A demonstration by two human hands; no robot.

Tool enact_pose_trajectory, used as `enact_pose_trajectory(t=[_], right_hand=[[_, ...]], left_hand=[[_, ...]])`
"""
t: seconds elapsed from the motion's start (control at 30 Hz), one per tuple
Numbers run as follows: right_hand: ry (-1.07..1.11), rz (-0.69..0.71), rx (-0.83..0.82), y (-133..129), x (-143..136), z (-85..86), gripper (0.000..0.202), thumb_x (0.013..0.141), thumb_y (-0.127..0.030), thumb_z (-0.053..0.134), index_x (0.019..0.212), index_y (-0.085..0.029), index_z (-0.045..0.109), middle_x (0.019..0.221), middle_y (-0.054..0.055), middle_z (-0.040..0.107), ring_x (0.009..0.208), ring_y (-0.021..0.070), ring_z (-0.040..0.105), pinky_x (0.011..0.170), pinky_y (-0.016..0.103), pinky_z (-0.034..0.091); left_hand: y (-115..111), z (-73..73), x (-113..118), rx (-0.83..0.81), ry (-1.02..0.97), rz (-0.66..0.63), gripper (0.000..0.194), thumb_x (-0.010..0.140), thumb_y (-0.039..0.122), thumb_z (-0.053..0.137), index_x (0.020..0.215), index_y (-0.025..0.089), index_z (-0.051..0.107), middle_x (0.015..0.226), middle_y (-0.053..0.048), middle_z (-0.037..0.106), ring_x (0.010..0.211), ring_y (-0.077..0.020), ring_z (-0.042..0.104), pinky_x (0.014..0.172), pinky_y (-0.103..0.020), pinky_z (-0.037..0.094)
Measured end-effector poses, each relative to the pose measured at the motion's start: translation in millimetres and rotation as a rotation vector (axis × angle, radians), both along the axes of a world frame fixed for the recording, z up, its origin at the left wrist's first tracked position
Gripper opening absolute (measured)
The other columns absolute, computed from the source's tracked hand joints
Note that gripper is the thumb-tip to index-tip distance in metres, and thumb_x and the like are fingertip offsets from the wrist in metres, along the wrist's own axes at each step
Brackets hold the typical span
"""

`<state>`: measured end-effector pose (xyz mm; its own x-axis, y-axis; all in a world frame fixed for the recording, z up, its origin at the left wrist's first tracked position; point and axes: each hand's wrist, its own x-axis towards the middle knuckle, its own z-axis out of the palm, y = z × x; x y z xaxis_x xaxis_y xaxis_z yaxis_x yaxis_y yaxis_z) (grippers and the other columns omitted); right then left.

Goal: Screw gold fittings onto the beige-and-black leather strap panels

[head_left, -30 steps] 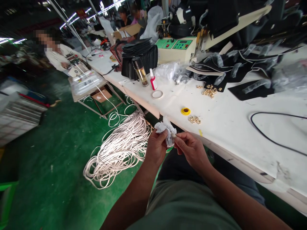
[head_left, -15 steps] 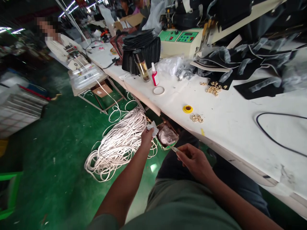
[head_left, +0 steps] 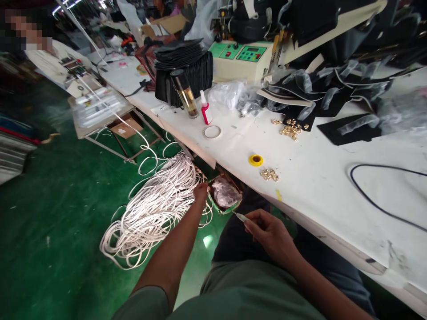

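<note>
My left hand (head_left: 200,191) is closed beside the left edge of a small open box (head_left: 218,209) below the table. Its fingertips are turned away, and I cannot make out what they hold. Crumpled clear plastic (head_left: 227,193) fills the box. Closer to me, my right hand (head_left: 268,229) pinches a slim tool (head_left: 241,217) with a pale handle and a thin dark tip, which points toward the box. Just left of the left hand, a big heap of white cord (head_left: 160,209) lies on the green floor.
On the white table (head_left: 320,191) are a yellow ring (head_left: 255,160), small gold-coloured metal pieces (head_left: 269,174), a red bottle (head_left: 206,111), a flask (head_left: 187,98) and black panels (head_left: 350,129). A control machine (head_left: 240,58) stands behind. A person (head_left: 50,58) is at the far left.
The crumpled pale plastic that showed in my left hand is no longer visible there. My view has turned slightly right. My right hand keeps hold of the slim tool.
</note>
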<state>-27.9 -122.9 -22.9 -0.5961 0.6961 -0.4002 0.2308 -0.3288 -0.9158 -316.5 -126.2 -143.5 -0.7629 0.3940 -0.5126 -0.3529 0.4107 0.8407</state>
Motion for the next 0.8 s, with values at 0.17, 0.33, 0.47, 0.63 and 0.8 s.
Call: enact_pose_trajectory(t=[0.17, 0.33, 0.47, 0.63, 0.8], right_hand=[[-0.025, -0.081, 0.194, 13, -14, 3.4, 0.028, 0.092, -0.049, 0.070, 0.102, -0.023, 0.071, 0.078, 0.002, 0.068, 0.064, 0.0171, 0.059, 0.058, 0.028, 0.048], [-0.150, 0.017, 0.724, 22, -38, 12.6, 0.012, 0.094, -0.037, 0.069, 0.094, -0.025, 0.074, 0.079, 0.003, 0.073, 0.066, 0.0188, 0.065, 0.063, 0.029, 0.050], [-0.113, 0.144, 1.026, 35, -57, 25.8, 0.013, 0.092, -0.020, 0.064, 0.098, -0.026, 0.075, 0.099, 0.007, 0.078, 0.088, 0.0224, 0.072, 0.077, 0.031, 0.054], [-0.031, 0.349, 0.903, 68, -73, 61.2, 0.023, 0.089, -0.014, 0.068, 0.104, -0.028, 0.078, 0.104, 0.003, 0.079, 0.096, 0.0213, 0.074, 0.084, 0.028, 0.055], [0.074, 0.574, 0.589, 126, -102, 79.2, 0.014, 0.092, -0.032, 0.069, 0.095, -0.028, 0.082, 0.086, -0.001, 0.079, 0.074, 0.0170, 0.072, 0.066, 0.024, 0.052]], left_hand=[[-43, 36.1, 53, 0.054, -0.141, -0.099, 0.057, 0.079, 0.067, 0.080, 0.072, 0.011, 0.071, 0.064, -0.006, 0.066, 0.061, -0.0178, 0.064, 0.065, -0.033, 0.053], [-72, 88.4, 120, 0.394, -0.339, -0.251, 0.067, 0.075, 0.074, 0.080, 0.107, 0.016, 0.080, 0.099, -0.016, 0.079, 0.087, -0.0284, 0.072, 0.073, -0.036, 0.056], [-57, 124.1, 138, 0.454, -0.371, -0.147, 0.052, 0.072, 0.064, 0.088, 0.097, 0.018, 0.080, 0.093, -0.010, 0.079, 0.083, -0.0255, 0.071, 0.070, -0.032, 0.054], [-29, 142.7, 122, 0.504, -0.433, -0.004, 0.061, 0.065, 0.063, 0.093, 0.103, 0.017, 0.079, 0.092, -0.011, 0.078, 0.078, -0.0247, 0.072, 0.061, -0.030, 0.054], [-18, 147.1, 101, 0.537, -0.382, 0.125, 0.054, 0.062, 0.053, 0.097, 0.099, 0.019, 0.077, 0.091, -0.007, 0.077, 0.075, -0.0191, 0.070, 0.057, -0.025, 0.055]])
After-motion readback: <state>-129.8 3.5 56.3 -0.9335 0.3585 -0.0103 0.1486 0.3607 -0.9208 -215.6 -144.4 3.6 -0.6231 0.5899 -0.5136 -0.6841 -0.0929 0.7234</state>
